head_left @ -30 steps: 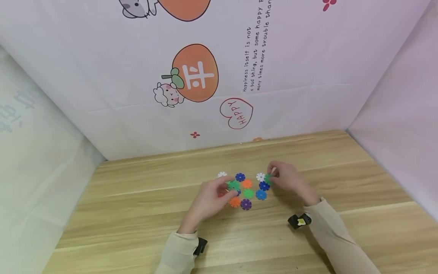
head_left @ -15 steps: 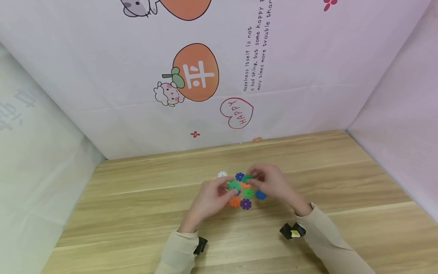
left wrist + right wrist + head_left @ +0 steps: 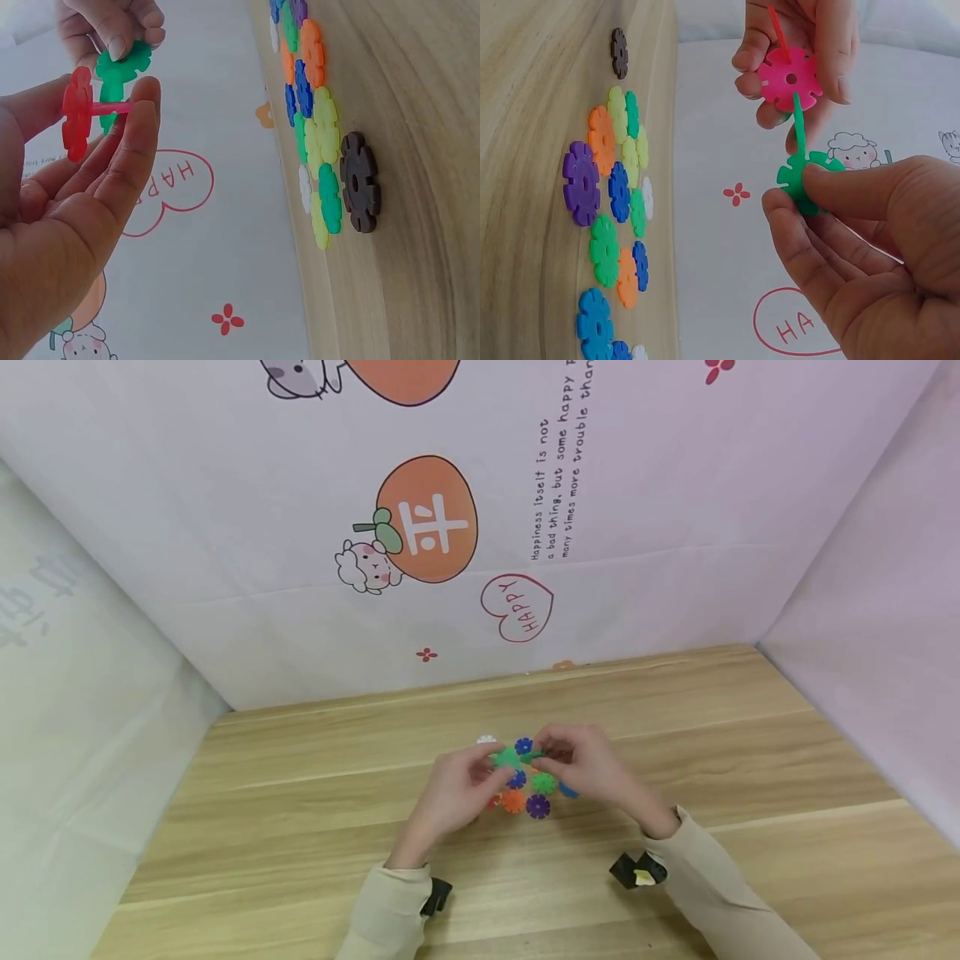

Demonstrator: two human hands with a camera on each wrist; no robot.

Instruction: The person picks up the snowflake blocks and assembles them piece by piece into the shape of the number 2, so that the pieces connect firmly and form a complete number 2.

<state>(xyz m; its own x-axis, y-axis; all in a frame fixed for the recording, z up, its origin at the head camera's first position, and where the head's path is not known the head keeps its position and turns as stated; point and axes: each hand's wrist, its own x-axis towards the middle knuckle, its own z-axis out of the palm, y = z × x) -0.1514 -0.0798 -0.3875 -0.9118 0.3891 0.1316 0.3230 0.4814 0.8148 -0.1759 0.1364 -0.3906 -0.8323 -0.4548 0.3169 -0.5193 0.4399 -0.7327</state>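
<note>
My left hand (image 3: pixel 461 789) holds a small chain of slotted plastic snowflake discs above the table. In it, a red disc (image 3: pixel 77 112) joins a pink disc (image 3: pixel 791 79), and a green disc (image 3: pixel 799 124) stands edge-on from the pink one. Thumb and fingers of my right hand (image 3: pixel 588 766) pinch another green disc (image 3: pixel 810 176). Its rim meets the chain's green disc at an angle; how deep the slots sit in each other I cannot tell. Both hands are close together, over the loose discs.
Loose discs lie flat on the wooden table (image 3: pixel 300 827), among them a purple disc (image 3: pixel 537 807), an orange disc (image 3: pixel 513 802), a light green disc (image 3: pixel 543 783) and a brown disc (image 3: pixel 361 182). A printed white cloth (image 3: pixel 300 527) rises behind the table.
My right hand has brought its green disc leftward from beside the white and blue discs to the chain in my left hand. The left hand has stayed nearly in place.
</note>
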